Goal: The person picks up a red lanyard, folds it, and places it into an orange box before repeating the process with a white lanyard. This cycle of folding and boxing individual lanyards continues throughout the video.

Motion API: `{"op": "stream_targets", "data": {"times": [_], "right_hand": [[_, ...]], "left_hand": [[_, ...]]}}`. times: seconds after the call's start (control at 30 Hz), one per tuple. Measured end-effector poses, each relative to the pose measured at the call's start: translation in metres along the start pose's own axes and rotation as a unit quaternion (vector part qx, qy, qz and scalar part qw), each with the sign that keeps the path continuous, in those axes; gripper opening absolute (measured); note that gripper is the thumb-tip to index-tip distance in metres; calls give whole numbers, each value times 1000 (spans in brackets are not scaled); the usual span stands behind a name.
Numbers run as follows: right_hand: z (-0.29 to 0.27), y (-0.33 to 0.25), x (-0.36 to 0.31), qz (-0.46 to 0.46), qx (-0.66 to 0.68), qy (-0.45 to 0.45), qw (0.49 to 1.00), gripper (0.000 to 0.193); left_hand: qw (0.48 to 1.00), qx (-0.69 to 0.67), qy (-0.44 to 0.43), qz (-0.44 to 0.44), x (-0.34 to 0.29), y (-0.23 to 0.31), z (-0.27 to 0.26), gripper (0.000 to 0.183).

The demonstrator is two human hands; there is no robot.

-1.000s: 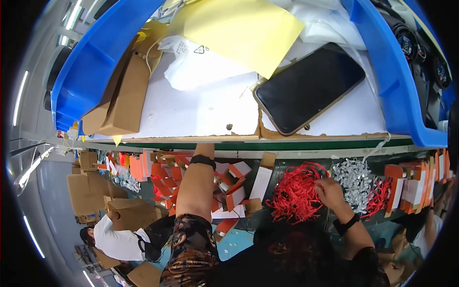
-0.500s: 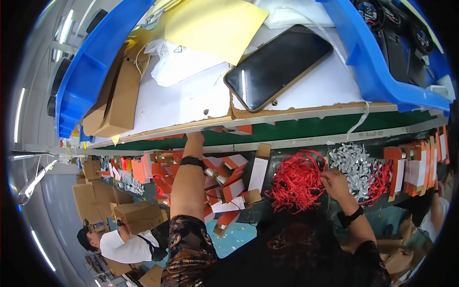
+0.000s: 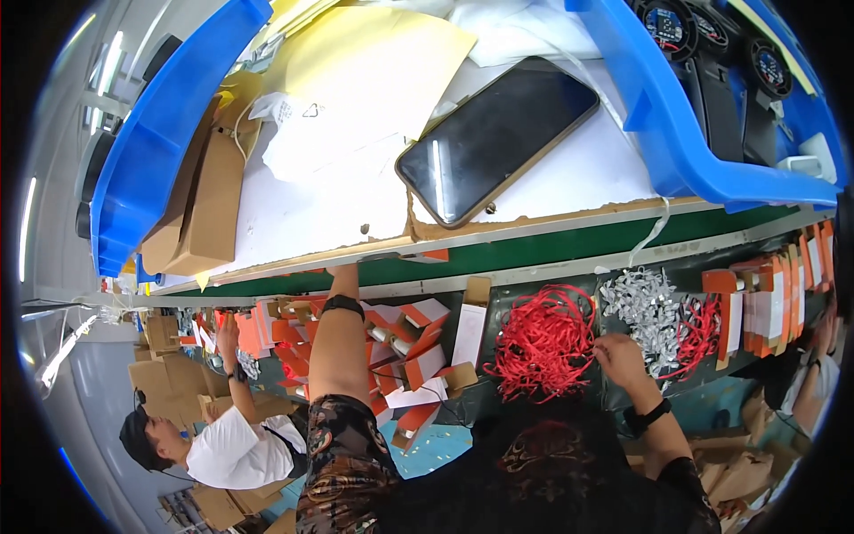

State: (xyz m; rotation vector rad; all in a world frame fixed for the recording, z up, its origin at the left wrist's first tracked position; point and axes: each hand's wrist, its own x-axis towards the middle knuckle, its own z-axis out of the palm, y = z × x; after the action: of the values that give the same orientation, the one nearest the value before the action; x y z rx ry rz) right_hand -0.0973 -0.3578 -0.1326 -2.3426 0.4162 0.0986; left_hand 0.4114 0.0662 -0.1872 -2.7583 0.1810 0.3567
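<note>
My left arm, with a dark band at the wrist, reaches forward over orange-and-white boxes [image 3: 427, 313]. Its hand [image 3: 342, 270] passes beneath the front edge of the white shelf [image 3: 311, 214], which hides the fingers. Beside the right edge of a heap of red ribbon strips [image 3: 541, 343], my right hand [image 3: 620, 360] has its fingers bent together in a pinch. Whatever lies between those fingertips is too small to make out. Silvery strips [image 3: 642, 307] are heaped just past this hand, with more red strips [image 3: 698, 334] next to them.
On the shelf lie a dark phone [image 3: 498, 142], yellow paper [image 3: 374, 71] and a brown carton [image 3: 206, 200], between blue bin walls [image 3: 654, 107]. Below runs a green belt [image 3: 551, 242]. Orange boxes [image 3: 774, 298] stand in a row at right. A co-worker [image 3: 222, 445] stands at left.
The whole view has shifted slightly. At left the co-worker's forearm has come up toward the boxes. My right hand stays by the red heap, and my left hand remains under the shelf edge.
</note>
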Motion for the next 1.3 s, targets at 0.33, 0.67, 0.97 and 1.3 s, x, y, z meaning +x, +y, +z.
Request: {"op": "stream_targets", "data": {"times": [0.33,0.67,0.97,1.3], "right_hand": [[4,-17,19,-62,-29,-26,997,12],[3,-66,13,-211,-13,9,977,16],[1,-148,18,-212,330,-59,918,53],[-2,-140,-50,-230,480,-206,821,72]], "left_hand": [[990,54,-77,108,-16,19,-41,58],[949,-224,218,-30,-149,-27,-181,60],[830,-521,117,160,-388,20,-225,60],[336,-917,-17,213,-482,89,-155,75]]}}
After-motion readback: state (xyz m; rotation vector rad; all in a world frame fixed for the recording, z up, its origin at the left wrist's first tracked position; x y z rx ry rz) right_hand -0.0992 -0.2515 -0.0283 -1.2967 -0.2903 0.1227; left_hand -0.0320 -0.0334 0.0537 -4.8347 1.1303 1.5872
